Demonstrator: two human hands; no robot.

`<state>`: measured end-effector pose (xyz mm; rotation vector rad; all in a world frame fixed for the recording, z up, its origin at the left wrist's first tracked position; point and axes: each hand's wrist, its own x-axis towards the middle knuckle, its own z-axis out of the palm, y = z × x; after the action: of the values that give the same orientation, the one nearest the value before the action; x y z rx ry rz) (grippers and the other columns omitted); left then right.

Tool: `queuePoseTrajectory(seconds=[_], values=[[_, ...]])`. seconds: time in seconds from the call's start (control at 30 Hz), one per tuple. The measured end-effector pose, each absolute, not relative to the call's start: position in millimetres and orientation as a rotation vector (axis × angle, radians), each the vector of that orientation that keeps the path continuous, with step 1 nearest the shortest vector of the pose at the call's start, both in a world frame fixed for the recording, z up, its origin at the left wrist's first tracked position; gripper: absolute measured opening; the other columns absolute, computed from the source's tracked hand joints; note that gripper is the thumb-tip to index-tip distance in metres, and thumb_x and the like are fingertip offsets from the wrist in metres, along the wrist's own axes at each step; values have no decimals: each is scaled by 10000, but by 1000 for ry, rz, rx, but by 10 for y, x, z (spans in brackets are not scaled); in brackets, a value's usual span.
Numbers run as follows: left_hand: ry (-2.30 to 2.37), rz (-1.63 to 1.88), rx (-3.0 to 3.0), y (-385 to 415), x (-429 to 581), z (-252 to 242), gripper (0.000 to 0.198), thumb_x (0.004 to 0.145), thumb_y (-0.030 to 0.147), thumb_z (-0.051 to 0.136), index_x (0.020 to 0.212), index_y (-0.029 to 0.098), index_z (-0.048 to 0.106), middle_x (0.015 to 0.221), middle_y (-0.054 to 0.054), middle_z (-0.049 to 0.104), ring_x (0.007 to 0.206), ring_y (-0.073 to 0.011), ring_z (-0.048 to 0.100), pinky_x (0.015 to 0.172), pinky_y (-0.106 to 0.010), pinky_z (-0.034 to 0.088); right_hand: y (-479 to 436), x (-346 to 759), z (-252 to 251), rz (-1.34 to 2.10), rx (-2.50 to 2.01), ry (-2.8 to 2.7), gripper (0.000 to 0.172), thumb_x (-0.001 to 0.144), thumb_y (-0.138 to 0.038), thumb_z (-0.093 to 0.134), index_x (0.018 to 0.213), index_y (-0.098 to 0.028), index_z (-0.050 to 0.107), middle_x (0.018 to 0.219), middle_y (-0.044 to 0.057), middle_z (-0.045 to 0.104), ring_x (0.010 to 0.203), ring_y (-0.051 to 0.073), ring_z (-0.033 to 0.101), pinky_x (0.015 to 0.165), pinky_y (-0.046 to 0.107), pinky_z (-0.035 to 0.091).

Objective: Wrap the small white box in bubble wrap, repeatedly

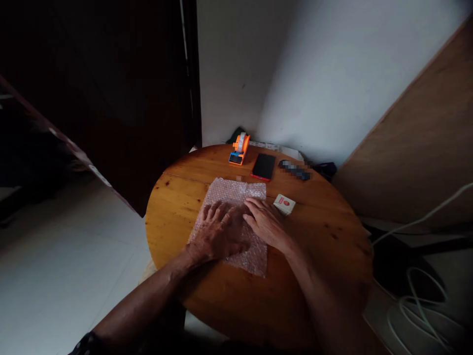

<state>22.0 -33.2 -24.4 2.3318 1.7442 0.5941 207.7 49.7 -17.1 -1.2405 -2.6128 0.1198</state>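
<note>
Pinkish bubble wrap (251, 259) inside the table edge (157, 204) looks floppy under left hand (216, 229) and right hand (266, 224), fingers spread, gripping nothing; corners look pinchable.

1. An orange-and-blue tape dispenser (241, 147) stands near the worktop (314, 222)'s far edge.
2. A dark-screened, red-edged phone (263, 166) lies to its right.
3. Beside that lies a dark, pixelated object (295, 169).
4. A small white box (284, 203) with red print lies nearer.
5. A pale cable (443, 202) trails at right.
</note>
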Motion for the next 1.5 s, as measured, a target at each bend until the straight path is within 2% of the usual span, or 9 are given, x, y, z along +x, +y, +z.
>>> queuePoseTrajectory(seconds=[0.33,0.47,0.63,0.83,1.0,1.13,1.23,1.4,1.5], values=[[1726,502,2398,-330,135,-251,872,719,720,658,1389,181,517,1542,-192,386,1464,-393,250,1187,-612,143,454,2061,-125,16,-1293,-2587,307,963,-245,449,1196,-152,627,1274,133,620,1205,275,535,1054,422,416],[1714,432,2414,-352,112,-228,902,702,679,704,1420,178,485,1559,-191,356,1476,-387,226,1192,-597,149,440,2058,-91,-9,-1292,-2598,293,952,-228,481,1175,-111,631,1249,151,622,1156,282,551,1030,408,435],[1659,353,2431,-486,287,-60,795,775,443,721,1472,221,411,1565,-173,345,1468,-403,238,1176,-645,142,449,2066,-102,17,-1275,-2585,266,933,-186,502,1155,-140,639,1269,135,623,1166,272,558,1039,398,434],[1451,365,2460,-501,497,-30,769,860,497,627,1518,224,337,1591,-168,302,1474,-421,205,1154,-685,162,493,2081,-92,208,-1160,-2476,312,919,-84,431,1132,-159,645,1201,103,666,1127,203,604,1001,310,458],[1459,404,2478,-466,441,-234,738,837,581,631,1468,253,433,1570,-168,336,1480,-411,201,1163,-696,130,509,2267,130,109,-1161,-2250,249,910,-200,510,1090,-213,682,1190,88,680,1115,241,609,1026,390,438],[1468,430,2492,-474,429,-271,704,815,578,655,1428,275,487,1553,-149,367,1470,-400,229,1166,-692,156,579,2491,251,121,-1698,-2144,589,771,-340,677,1320,-154,569,1277,171,634,1147,343,601,945,442,472],[1475,461,2496,-475,451,-251,708,808,565,665,1433,288,478,1541,-142,384,1460,-403,249,1157,-705,179,613,2526,264,201,-1920,-2162,543,784,-309,631,1306,-168,576,1171,149,699,1041,314,662,840,377,489],[1487,462,2503,-456,470,-242,735,793,574,674,1432,267,480,1532,-162,389,1446,-420,267,1140,-724,188,589,2452,267,320,-1689,-1893,402,779,-417,635,1120,-205,660,916,78,740,824,265,684,718,363,513],[1480,482,2513,-443,470,-268,755,773,595,682,1426,271,485,1527,-162,394,1436,-426,276,1130,-733,190,525,2422,304,571,-1286,-1672,486,763,-464,677,1166,-195,631,999,71,727,858,229,681,743,352,542]])
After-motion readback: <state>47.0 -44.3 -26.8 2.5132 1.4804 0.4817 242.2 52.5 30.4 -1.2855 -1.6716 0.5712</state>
